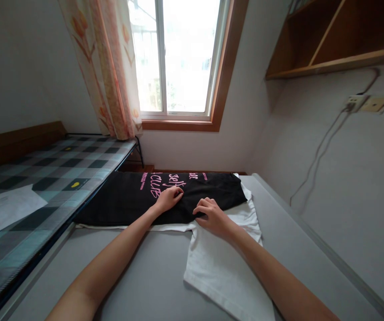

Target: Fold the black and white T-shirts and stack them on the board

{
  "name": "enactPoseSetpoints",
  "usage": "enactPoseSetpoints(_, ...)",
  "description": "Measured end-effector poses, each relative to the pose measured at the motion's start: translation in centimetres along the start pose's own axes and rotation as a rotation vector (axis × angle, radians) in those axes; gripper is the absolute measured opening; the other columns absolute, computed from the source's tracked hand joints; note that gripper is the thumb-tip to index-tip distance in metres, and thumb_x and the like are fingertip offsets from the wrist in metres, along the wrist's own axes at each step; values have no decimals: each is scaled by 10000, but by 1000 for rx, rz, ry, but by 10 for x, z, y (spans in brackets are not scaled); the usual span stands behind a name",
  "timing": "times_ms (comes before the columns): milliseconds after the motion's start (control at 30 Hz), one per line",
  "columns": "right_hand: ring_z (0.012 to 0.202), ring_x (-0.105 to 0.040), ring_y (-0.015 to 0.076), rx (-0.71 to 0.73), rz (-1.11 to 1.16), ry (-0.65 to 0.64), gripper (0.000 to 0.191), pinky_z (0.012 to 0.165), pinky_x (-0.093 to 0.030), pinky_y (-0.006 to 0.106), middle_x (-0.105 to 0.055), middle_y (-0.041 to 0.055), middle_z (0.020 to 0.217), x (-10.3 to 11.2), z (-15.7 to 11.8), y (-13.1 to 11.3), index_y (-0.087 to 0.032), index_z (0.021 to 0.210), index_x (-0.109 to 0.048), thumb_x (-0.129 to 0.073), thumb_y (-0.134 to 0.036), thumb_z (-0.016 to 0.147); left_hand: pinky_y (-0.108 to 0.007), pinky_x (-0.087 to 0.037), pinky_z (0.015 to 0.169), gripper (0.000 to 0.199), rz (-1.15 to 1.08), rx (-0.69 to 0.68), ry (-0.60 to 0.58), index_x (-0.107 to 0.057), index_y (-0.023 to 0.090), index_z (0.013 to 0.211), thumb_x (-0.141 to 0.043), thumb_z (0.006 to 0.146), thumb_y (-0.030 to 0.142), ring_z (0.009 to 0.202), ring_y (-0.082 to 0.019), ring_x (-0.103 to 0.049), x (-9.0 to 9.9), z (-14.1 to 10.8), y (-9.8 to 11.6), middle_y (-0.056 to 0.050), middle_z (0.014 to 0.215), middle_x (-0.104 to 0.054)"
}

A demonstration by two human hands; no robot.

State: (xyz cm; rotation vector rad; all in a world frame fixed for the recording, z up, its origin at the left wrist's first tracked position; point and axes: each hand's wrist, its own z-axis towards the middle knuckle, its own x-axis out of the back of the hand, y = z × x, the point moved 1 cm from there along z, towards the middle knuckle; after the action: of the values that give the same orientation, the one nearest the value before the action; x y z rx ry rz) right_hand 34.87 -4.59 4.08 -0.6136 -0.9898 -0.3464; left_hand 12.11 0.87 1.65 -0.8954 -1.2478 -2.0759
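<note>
Touching black cloth, far on bench, with left hand and right hand; cannot tell if clamping curled fingers.

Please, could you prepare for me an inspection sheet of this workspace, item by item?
Surface: flat, light-grey tabletop.
Job's things: black cloth with pink lettering, lying over white cloth; whether they are one garment, I cannot tell.
Clutter: white paper sheet on the blue-grey checked mattress, left.
Hands: left hand on the black cloth; right hand at its near edge; how firm either grip is, unclear.
Cables: thin grey cable hanging from the pale wall socket, right.
Surroundings: bright framed window, orange-flowered fabric curtain, brown wooden wall shelf.
</note>
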Motion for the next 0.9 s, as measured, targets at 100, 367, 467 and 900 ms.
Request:
enactPoseSetpoints(100, 888, -542, 167, 1, -27, -10, 160, 867, -351, 327, -651, 14, 902, -2, 0, -3, -231, 888, -695, -663, -122, 776, -235, -430, 646, 215, -7, 11, -1, -688, 218, 952, -514, 870, 314, 714, -135, -563, 0, -1, 1, -8, 836, -649)
enactPoseSetpoints(367, 827, -592, 147, 24, 54, -97, 126, 832, -383, 305, -685, 10, 883, 4, -2, 2, -240, 847, -720, -610, -179, 835, -278, -474, 761, 157, 50, 37, -1, -698, 207, 899, -566, 814, 216, 781, -158, -598, 9, 3, 9, -13, 808, -642)
enactPoseSetpoints(467, 889, -595, 175, -50, 15, 21, 140, 852, -396, 319, -685, 36, 947, 12, -4, 16, -237, 875, -717, -588, -292, 871, -356, -418, 972, 160, 141, -66, 114, -698, 223, 903, -549, 862, 265, 1063, -210, -575, 9, 0, 28, -50, 1048, -665)
enactPoseSetpoints(900, 1045, -573, 301, -923, -258, 259, 300, 858, -404, 453, -681, 103, 1085, 35, -37, 112, -216, 978, -713, -478, -369, 870, -426, -204, 1136, 494, 184, -323, -194, -496, 280, 1369, -471, 920, 482, 1383, -232, -361, -14, -22, 58, -61, 1475, -446)
